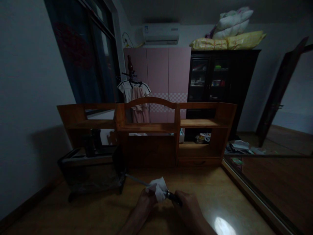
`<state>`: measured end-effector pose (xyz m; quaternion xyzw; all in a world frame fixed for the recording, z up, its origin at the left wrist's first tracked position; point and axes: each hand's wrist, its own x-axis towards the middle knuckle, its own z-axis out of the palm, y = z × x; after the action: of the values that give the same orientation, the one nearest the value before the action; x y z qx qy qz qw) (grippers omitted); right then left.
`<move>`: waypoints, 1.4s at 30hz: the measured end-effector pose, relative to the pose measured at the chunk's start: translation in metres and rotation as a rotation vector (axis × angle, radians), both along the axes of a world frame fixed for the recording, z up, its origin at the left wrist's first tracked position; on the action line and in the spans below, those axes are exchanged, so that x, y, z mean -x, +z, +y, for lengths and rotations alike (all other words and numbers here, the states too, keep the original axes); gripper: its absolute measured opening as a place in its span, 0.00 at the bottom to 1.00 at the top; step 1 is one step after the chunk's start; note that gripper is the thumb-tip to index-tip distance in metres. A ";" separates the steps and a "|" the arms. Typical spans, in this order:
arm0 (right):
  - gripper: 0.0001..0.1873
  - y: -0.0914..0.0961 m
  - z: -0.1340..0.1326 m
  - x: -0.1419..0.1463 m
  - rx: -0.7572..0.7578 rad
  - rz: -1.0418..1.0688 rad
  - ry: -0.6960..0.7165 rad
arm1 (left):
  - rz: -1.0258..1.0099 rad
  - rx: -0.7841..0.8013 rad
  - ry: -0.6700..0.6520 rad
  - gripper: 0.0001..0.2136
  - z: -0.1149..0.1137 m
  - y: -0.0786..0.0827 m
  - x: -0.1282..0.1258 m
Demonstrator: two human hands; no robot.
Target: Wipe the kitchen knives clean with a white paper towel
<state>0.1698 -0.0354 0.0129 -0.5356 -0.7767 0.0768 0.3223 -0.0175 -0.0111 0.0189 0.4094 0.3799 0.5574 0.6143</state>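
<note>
My right hand (187, 204) is closed round the black handle (175, 198) of a long, thin metal tool (138, 180). Its narrow grey shaft points to the left; whether it is a knife or a rod I cannot tell. A crumpled white tissue (158, 188) is wrapped about the shaft just ahead of the handle's shiny collar. My left hand (148, 200) pinches this tissue from the near side, with some fingers hidden. Both hands are above the light wooden surface (137, 209), and the tool's far tip comes close to a dark, box-shaped appliance in the picture.
The dark appliance (93, 173) stands on short feet at left. Behind is a wooden shelf unit (149, 127) with an arched top. A raised ledge (251, 195) borders the right side. Beyond are a pink wardrobe (157, 71), a black cabinet (244, 75) and hanging clothes (139, 94).
</note>
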 end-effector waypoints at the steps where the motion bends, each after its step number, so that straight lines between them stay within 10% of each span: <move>1: 0.06 0.000 0.000 0.000 -0.005 -0.004 0.011 | -0.028 -0.013 -0.002 0.19 -0.001 0.000 0.000; 21: 0.05 0.014 0.004 -0.017 -0.207 -0.272 -0.006 | -0.207 -0.070 0.052 0.16 0.004 0.007 0.022; 30: 0.05 0.023 0.005 -0.036 -0.232 -0.291 -0.040 | -0.277 -0.052 0.291 0.18 0.031 -0.009 0.053; 42: 0.05 0.007 -0.003 0.000 -0.175 -0.196 -0.052 | -0.006 -0.056 -0.026 0.19 0.003 -0.023 -0.002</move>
<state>0.1695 -0.0387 0.0202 -0.5302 -0.7942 -0.0522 0.2922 -0.0151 -0.0084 -0.0039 0.4296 0.3567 0.5609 0.6112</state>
